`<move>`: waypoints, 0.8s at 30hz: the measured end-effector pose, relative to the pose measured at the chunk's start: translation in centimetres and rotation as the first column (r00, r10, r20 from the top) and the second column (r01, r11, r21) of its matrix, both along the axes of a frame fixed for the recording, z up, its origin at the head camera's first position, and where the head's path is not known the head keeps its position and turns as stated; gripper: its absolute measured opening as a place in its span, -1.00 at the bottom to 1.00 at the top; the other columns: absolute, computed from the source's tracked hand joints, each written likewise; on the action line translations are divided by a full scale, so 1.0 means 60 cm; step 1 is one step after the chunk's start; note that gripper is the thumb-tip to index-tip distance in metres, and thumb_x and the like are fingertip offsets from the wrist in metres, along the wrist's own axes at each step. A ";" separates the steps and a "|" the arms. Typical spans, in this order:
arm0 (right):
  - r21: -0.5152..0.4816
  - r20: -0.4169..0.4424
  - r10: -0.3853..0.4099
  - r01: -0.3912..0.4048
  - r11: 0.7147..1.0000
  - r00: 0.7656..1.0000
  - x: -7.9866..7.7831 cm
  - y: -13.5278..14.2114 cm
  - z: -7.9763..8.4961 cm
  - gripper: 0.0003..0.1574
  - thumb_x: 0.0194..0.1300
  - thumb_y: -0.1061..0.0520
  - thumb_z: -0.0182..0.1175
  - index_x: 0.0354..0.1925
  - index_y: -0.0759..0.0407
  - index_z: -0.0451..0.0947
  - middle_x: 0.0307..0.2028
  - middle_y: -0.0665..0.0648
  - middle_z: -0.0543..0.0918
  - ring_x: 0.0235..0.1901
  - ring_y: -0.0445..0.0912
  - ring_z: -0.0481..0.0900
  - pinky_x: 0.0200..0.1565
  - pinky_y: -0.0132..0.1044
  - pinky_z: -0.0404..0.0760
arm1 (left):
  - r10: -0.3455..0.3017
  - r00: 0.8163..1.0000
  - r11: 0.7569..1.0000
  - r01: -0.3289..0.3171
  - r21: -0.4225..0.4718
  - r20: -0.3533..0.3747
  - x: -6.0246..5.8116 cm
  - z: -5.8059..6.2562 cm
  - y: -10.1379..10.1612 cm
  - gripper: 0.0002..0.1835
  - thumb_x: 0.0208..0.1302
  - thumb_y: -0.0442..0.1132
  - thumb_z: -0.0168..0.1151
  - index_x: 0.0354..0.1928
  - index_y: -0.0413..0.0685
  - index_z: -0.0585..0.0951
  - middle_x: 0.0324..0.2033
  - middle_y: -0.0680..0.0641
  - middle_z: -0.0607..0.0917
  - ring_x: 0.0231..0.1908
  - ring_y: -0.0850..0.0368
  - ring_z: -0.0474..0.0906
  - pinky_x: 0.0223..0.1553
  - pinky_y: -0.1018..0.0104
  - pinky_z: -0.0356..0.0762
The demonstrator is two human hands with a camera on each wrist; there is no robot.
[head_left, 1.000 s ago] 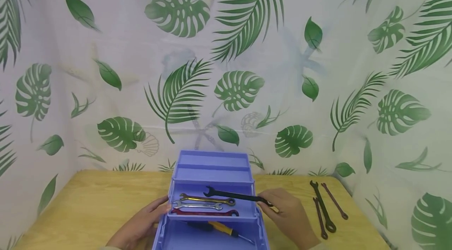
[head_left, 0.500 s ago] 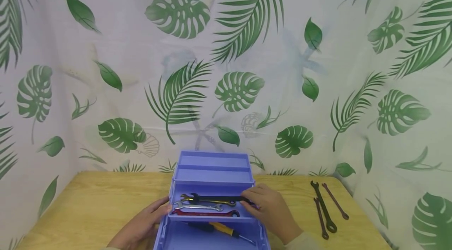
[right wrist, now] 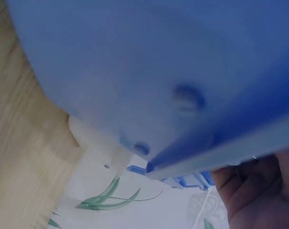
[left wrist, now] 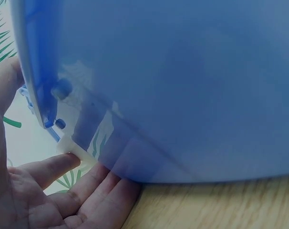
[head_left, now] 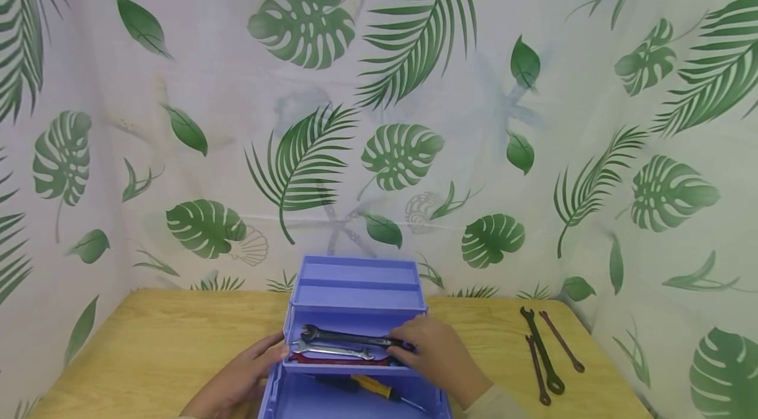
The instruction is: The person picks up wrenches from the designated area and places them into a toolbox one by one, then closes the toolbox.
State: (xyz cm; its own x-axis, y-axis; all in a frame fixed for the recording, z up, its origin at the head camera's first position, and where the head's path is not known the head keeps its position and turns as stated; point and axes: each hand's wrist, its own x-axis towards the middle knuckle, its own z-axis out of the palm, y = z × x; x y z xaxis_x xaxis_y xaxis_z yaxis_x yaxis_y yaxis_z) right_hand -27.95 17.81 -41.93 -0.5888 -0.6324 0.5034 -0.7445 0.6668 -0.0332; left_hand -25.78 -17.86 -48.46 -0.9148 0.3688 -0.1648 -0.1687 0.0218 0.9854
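In the head view a blue toolbox [head_left: 355,394] stands with its tiers spread. My right hand [head_left: 435,356] holds the right end of a black wrench [head_left: 349,338] low in the middle tray [head_left: 379,320]. That wrench covers most of a gold one. Toward the front of the tray lie a silver wrench [head_left: 334,351] and a red wrench [head_left: 340,361]. My left hand [head_left: 245,369] steadies the toolbox at its left side, thumb at the tray's edge. In the left wrist view its fingers [left wrist: 97,191] touch the outer wall. The right wrist view hides the black wrench behind the toolbox.
Three dark wrenches [head_left: 541,356] lie on the wooden table [head_left: 177,333] to the right. A screwdriver with a yellow and black handle [head_left: 373,386] lies in the toolbox's lower compartment. A leaf-patterned curtain [head_left: 379,110] surrounds the table at the back and sides.
My right hand has moved left and lowered the black wrench from above the tray to beside the silver wrench, over the gold one. The left hand has kept its place on the toolbox.
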 end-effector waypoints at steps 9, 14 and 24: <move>0.058 0.095 -0.079 0.073 0.996 0.992 -0.008 -0.010 0.005 -0.79 0.18 0.02 0.53 -0.20 0.03 0.83 -0.35 -0.10 0.64 -0.38 -0.24 0.57 -0.36 -0.33 0.60 | 0.011 1.000 1.000 -0.011 -0.015 0.003 -0.001 0.000 0.003 -0.12 0.59 0.11 0.01 0.59 -0.41 -0.02 0.24 -0.35 0.61 0.15 -0.14 0.62 0.09 -0.13 0.66; 0.089 0.137 -0.061 0.050 0.995 0.989 -0.011 -0.007 0.006 -0.81 0.21 0.06 0.51 -0.19 0.05 0.81 -0.33 -0.08 0.68 -0.32 -0.19 0.62 -0.27 -0.26 0.65 | 0.006 1.000 1.000 -0.006 -0.011 -0.009 0.001 -0.001 0.004 -0.13 0.59 0.07 0.00 0.58 -0.43 -0.04 0.22 -0.35 0.63 0.13 -0.15 0.64 0.07 -0.13 0.67; 0.023 0.294 0.016 -0.024 0.999 0.956 -0.013 0.001 0.009 -0.97 0.35 0.07 0.40 -0.26 -0.05 0.71 -0.30 -0.18 0.65 -0.25 -0.27 0.59 -0.13 -0.24 0.66 | 0.038 0.999 0.998 -0.037 -0.044 0.022 -0.002 0.000 0.003 -0.11 0.57 0.14 0.02 0.59 -0.39 0.01 0.23 -0.35 0.61 0.15 -0.16 0.61 0.08 -0.16 0.65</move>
State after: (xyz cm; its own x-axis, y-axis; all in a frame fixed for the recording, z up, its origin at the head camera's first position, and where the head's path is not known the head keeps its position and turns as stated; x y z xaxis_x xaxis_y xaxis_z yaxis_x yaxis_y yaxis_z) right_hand -28.72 17.89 -41.40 -0.6954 -0.6561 0.2932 -0.7176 0.6554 -0.2356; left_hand -25.89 -17.70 -48.45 -0.9239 0.3259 -0.2006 -0.1922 0.0582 0.9796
